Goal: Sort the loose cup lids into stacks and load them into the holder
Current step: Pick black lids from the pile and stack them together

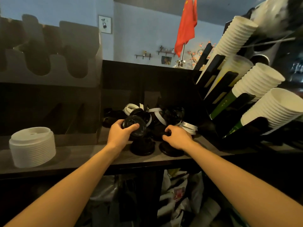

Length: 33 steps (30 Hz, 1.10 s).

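Both bare forearms reach out over the bench [98, 159] toward the loose pile of lids [164, 115] heaped at its back, black ones mixed with a few white. The left hand [118, 131] grips a short stack of black lids [133, 125], thumb over the top and fingers curled under the rim, held just above the pile's near edge. The right hand [177, 136] has its fingers curled down among the dark lids; I cannot tell whether it has hold of one.

Sorting looks to be part done. A tall white stack [32, 146] stands well off to the left, and two low black stacks [142, 148] sit side by side just in front of the pile. Plenty of lids are still jumbled. The slots of the holder [54, 76], up on the left, are too dark to show whether any are loaded, so loading seems still to come.

The held stack is tipped: its tops face up and toward the person, and its axis leans back from upright. The white stack sits dome-up, with its axis near vertical.
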Each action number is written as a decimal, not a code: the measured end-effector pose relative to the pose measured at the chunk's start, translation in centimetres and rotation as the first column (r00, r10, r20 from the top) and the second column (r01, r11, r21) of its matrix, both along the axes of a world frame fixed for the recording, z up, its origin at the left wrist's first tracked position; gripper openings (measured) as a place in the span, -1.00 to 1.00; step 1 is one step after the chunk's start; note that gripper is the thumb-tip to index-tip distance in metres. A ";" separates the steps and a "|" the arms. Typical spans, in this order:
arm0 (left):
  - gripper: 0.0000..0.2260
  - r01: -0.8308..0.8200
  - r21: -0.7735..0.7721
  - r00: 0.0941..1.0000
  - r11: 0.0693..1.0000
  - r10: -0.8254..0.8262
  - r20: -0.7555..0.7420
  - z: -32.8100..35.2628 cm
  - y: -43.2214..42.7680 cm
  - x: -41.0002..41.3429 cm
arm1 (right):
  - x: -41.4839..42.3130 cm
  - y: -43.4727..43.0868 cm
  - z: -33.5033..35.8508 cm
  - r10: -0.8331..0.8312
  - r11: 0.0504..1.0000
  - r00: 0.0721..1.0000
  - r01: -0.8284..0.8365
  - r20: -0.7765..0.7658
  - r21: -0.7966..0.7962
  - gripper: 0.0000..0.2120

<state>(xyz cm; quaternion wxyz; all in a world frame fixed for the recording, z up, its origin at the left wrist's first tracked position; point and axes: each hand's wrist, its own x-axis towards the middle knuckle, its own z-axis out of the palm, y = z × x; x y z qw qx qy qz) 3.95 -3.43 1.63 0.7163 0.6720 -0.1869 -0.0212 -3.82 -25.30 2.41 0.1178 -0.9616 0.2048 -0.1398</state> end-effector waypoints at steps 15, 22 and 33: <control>-0.78 -0.010 -0.042 0.998 0.999 0.007 -0.068 -0.7 -2.9 1.3 | 3.4 -1.5 0.5 -0.037 0.998 0.936 0.055 0.350 -0.042 -0.37; -0.73 0.026 -0.061 0.996 0.998 -0.030 -0.078 -0.9 -2.8 1.5 | 4.6 -1.1 0.5 -0.064 0.995 0.911 0.089 0.407 -0.042 -0.73; -0.77 0.003 -0.075 0.999 0.997 -0.007 -0.052 -0.8 -2.7 1.2 | 1.8 0.8 0.7 0.060 0.960 0.867 -0.186 0.495 0.208 -0.80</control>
